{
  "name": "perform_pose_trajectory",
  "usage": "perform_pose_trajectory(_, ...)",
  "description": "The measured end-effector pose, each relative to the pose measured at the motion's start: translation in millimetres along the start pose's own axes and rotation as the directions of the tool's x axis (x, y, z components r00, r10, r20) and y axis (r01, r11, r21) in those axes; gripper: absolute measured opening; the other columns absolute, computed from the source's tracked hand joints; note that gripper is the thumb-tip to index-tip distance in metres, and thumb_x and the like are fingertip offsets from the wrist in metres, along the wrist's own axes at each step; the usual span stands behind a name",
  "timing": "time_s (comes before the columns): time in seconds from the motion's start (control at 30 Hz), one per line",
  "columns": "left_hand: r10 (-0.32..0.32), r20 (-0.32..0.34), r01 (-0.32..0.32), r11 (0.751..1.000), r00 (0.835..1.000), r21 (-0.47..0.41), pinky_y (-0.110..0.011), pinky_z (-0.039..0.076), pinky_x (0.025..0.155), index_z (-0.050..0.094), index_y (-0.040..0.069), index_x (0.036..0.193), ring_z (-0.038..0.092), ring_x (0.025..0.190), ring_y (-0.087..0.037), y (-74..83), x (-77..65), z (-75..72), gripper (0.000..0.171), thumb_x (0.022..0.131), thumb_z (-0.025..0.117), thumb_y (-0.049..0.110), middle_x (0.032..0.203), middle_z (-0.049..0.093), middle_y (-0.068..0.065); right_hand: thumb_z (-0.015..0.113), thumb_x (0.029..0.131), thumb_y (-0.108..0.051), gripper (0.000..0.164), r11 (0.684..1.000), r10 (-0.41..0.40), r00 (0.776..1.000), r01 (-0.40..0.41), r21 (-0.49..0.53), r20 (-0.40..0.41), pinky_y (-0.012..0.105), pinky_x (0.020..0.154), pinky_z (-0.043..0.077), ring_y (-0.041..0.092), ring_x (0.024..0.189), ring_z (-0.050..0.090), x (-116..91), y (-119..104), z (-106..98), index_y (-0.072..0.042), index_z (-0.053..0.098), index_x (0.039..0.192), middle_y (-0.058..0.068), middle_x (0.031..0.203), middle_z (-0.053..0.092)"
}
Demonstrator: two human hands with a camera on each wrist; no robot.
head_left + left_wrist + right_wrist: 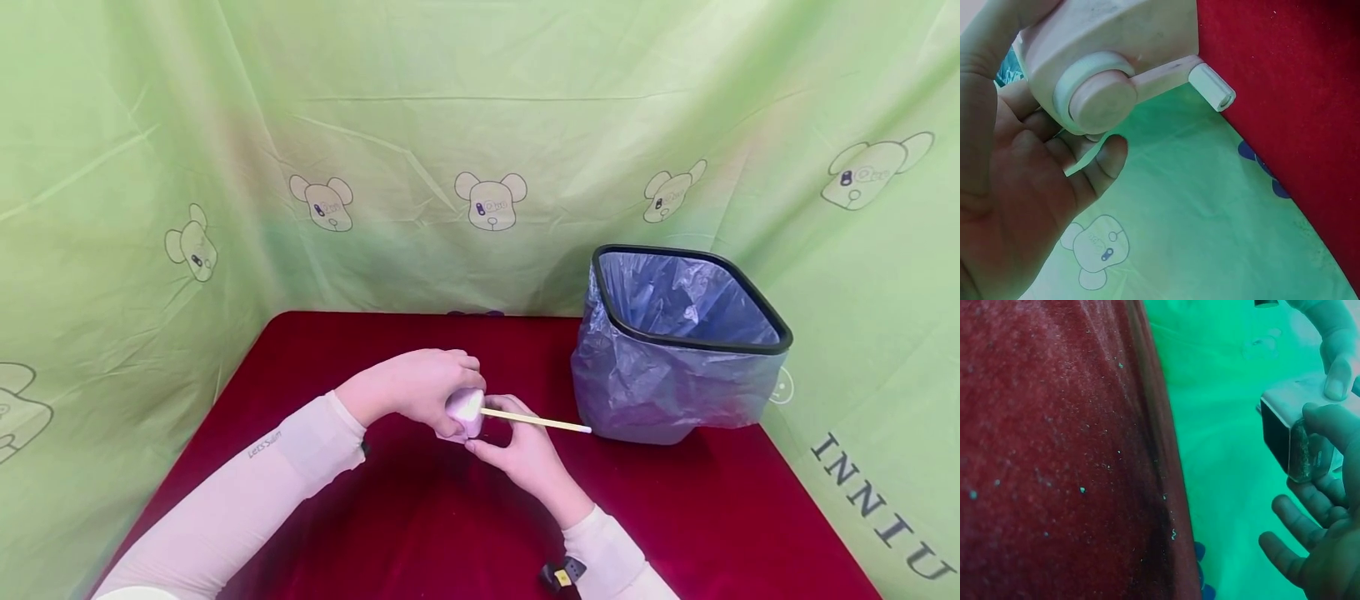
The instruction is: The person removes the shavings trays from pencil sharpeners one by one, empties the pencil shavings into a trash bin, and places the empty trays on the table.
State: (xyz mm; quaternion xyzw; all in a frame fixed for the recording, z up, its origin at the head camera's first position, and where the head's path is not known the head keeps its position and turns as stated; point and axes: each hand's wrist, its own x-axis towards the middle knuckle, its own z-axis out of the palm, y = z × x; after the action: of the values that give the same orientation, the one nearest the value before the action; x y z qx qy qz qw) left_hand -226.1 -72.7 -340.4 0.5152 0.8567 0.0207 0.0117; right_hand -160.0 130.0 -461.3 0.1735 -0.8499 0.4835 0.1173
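Two hands are applied to one crank-handled sharpener (467, 408), held slightly below the centre of the head frame, over a red-covered table (405, 525). The housing is gripped by the left hand (423, 387), with thumb and fingers curled round it. One end is pinched by the right hand (528, 458); in the right wrist frame, two of its fingers are extended clear of the housing. A yellow pencil (536, 421) projects from the sharpener toward a lined bin (660, 387) at right; whether it is touched by the right hand cannot be told.

The unit is judged to be light, rigid plastic. Its smooth walls may slip, so the broad sides of the housing should be grasped. The slim crank arm (1163, 81) and its knob (1212, 87), upper centre of the left wrist frame, should not be used for lifting; side loads on the pencil should be avoided, since breakage is possible.
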Motion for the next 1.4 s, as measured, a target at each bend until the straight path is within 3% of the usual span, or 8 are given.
perform_pose_trajectory(0.63,-0.007,0.013,0.007,1.000,1.000,-0.023,-0.023,0.050,0.078,0.071,0.024,0.113,0.053,0.093,-0.006,-1.3,-1.2,1.9,0.044,0.074,0.084,0.040,0.100,0.058,0.013,0.091,0.076,-0.027,0.055,0.996,-0.054,0.998,0.055,-0.063,0.021,0.040,0.099,0.052,0.011,0.113,0.061,0.7,1.3,-6.9,-0.020,0.067,0.125,-0.012,0.120,0.065)
perform_pose_trajectory(1.4,-0.015,-0.007,0.015,0.999,1.000,-0.039,-0.023,0.049,0.078,0.072,0.024,0.114,0.055,0.089,-0.006,-0.1,-1.9,-0.9,0.046,0.074,0.085,0.043,0.100,0.058,0.012,0.090,0.076,-0.025,0.056,1.000,0.007,1.000,-0.007,-0.027,0.015,0.047,0.102,0.050,0.016,0.117,0.061,-1.0,-4.1,-9.3,-0.017,0.066,0.126,-0.006,0.123,0.065)
